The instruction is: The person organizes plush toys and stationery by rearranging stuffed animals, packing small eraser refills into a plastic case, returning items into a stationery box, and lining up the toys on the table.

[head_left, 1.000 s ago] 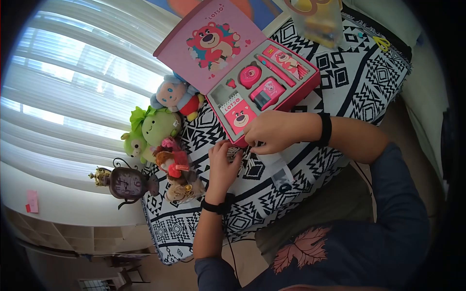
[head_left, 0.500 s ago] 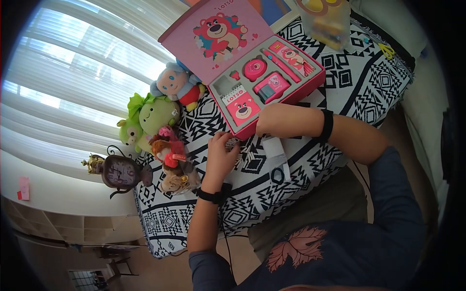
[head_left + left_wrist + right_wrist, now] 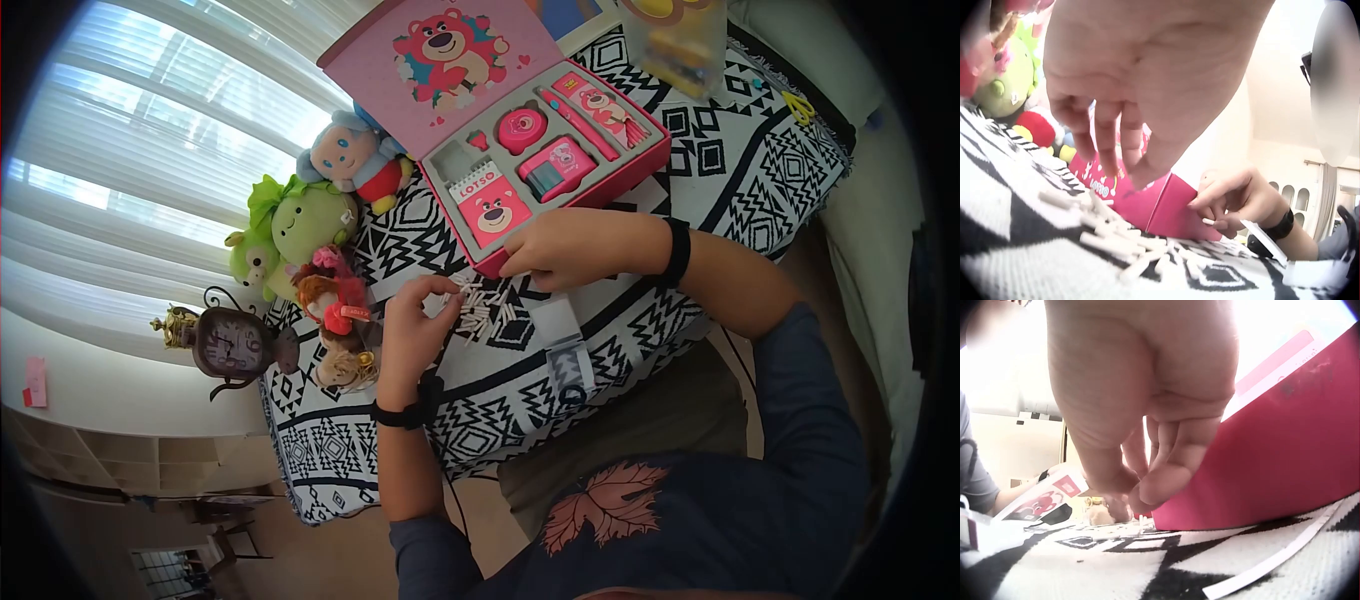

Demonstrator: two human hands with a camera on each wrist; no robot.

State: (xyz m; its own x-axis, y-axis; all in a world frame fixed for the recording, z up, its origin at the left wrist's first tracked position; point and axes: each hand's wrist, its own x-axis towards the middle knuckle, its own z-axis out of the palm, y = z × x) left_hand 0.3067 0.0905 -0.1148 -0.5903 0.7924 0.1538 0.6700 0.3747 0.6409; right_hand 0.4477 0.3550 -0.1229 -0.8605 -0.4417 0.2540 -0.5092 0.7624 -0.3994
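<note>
Several short white sticks (image 3: 482, 312) lie in a loose heap on the patterned cloth. My left hand (image 3: 415, 325) hovers at the heap's left side, fingers bent downward and thumb near the index finger, with nothing visible between them. Beside the front corner of the pink gift box (image 3: 600, 197), my right hand (image 3: 570, 245) pinches a small white stick (image 3: 1209, 221), which shows in the left wrist view. The open box holds a LOTSO notebook (image 3: 490, 205) and other pink stationery in grey foam. A white packet (image 3: 562, 345) with a bear print lies below my right hand.
Plush toys (image 3: 315, 222) and a doll (image 3: 335, 300) line the window side, near a brown clock (image 3: 232, 345). At the back right stand a clear bag (image 3: 675, 50) and yellow scissors (image 3: 798, 108). A white strip (image 3: 1266, 562) lies along the box's base.
My left hand has drawn back left from the heap, uncovering the sticks. My right hand stays by the box corner, shifting only slightly. The head view has moved a little.
</note>
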